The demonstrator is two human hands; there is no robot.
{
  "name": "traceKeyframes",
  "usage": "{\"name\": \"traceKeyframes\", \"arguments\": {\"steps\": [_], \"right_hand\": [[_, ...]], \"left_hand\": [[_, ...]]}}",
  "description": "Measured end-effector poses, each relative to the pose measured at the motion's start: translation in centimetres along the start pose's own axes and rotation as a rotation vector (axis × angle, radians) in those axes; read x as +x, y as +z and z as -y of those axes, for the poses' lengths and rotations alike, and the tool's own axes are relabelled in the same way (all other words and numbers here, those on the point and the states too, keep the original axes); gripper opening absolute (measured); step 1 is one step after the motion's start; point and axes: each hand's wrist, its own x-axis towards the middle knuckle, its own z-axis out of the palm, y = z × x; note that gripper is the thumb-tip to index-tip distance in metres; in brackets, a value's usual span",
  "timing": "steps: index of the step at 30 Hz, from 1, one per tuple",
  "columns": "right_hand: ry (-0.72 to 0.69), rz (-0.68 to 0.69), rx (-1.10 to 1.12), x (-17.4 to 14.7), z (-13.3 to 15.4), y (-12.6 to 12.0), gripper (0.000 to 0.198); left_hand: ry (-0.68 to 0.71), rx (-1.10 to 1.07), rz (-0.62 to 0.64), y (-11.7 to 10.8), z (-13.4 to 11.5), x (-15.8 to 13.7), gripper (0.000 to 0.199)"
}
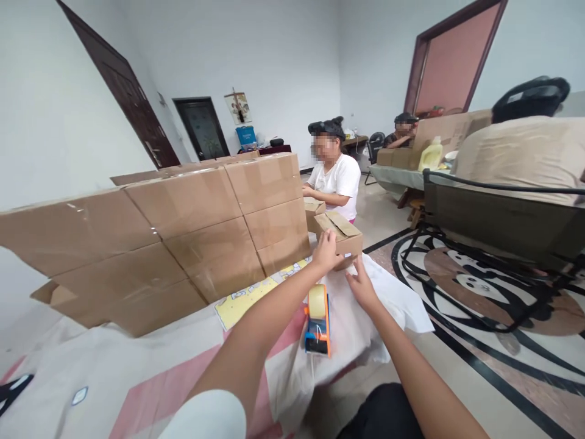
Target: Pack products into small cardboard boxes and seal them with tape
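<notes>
Across a table draped in white and pink cloth (148, 384), brown cardboard cartons (205, 225) stand stacked

The stacked cartons fill the left side of the table in a long row, two layers high on the near face, with shiny clear tape on several panels. To the right, a person in a beige top (521, 152) sits in a dark fabric chair with a black metal frame (493, 213), turned toward another table. Under the chair lies a round rug with black-and-white pandas (484, 286). Beyond the end of the stack is a co-worker in a white short-sleeved top (342, 180), wearing dark headgear.

Near the table's far right corner, just past the stack, is a single small brown cardboard box (351, 245), its top flaps slightly raised with a gap between them. The left hand (326, 251) holds it, fingers bent over the top edge. The right hand (362, 285) is at the lower near corner, thumb and fingers parted; whether it presses on the cardboard cannot be told. Between the forearms, an orange and blue tape dispenser with a pale yellow roll (319, 323) rests on the cloth. Far to the left lies a small white label with a blue border (79, 396).
</notes>
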Motion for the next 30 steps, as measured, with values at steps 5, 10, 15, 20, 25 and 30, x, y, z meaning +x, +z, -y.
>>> {"name": "traceKeyframes", "arguments": {"steps": [5, 10, 15, 20, 25, 30], "right_hand": [[0.077, -0.120, 0.115, 1.3, 3.7, 2.8, 0.073], [-0.129, -0.256, 0.030, 1.4, 12.0, 5.3, 0.044], [-0.486, 0.120, 0.029, -4.8, 20.2, 11.4, 0.015], [-0.532, 0.730, 0.094, -13.6, 26.9, 23.3, 0.022], [-0.645, 1.036, -0.037, -18.9, 36.4, 39.2, 0.037], [-0.643, 1.094, -0.709, -19.3, 43.4, 53.9, 0.039]], "left_hand": [[0.074, 0.085, 0.078, -3.5, 0.1, -1.7, 0.085], [0.125, 0.302, 0.177, -13.6, 5.7, -16.1, 0.025], [-0.189, 0.523, 0.195, -28.0, 16.3, -36.4, 0.014], [-0.589, 0.662, -0.075, -41.1, 27.4, -44.7, 0.028], [-0.745, 0.700, -0.206, -47.3, 36.0, -42.4, 0.075], [-0.790, 0.610, -0.122, -47.4, 41.5, -41.6, 0.076]]}}
